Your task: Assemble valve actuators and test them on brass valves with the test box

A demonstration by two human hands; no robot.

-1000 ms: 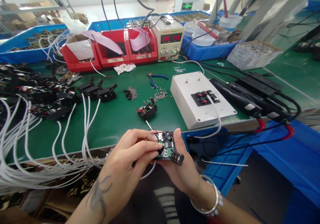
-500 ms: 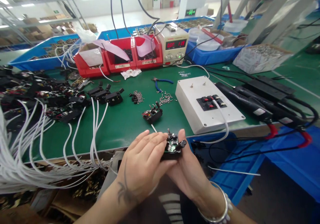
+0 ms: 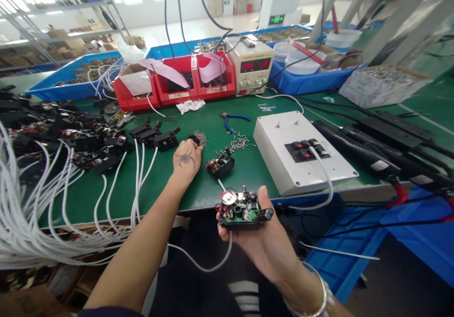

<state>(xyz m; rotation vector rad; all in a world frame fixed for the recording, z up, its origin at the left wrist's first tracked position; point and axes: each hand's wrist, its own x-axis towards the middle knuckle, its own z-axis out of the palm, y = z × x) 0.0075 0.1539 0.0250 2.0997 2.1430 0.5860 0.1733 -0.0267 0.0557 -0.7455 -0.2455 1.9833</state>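
Observation:
In my right hand [image 3: 262, 246] lies a black plastic housing with an exposed green circuit board [image 3: 244, 209], red wires and a round silvery part; a white cable [image 3: 213, 266] hangs from it. My fingers cup it from below, thumb at its right side. My left hand [image 3: 187, 158] reaches to a small pile of screws and black parts [image 3: 200, 138] on the green bench, its fingers curled down at the pile's near edge; what they pinch, if anything, is hidden. Just right of that hand sits a second open housing [image 3: 220, 163].
Closed black housings [image 3: 166, 139] with white cables stand left, beside a heap of similar units [image 3: 92, 142]. Blue-handled pliers [image 3: 237, 117] and loose screws [image 3: 239, 142] lie mid-bench. A white switch box [image 3: 305, 151] is right; red bins [image 3: 136, 100] and a power supply [image 3: 250, 78] stand behind.
My left hand has left the housing and moved forward and left to the small pile. The right hand now holds the housing alone, its board uncovered.

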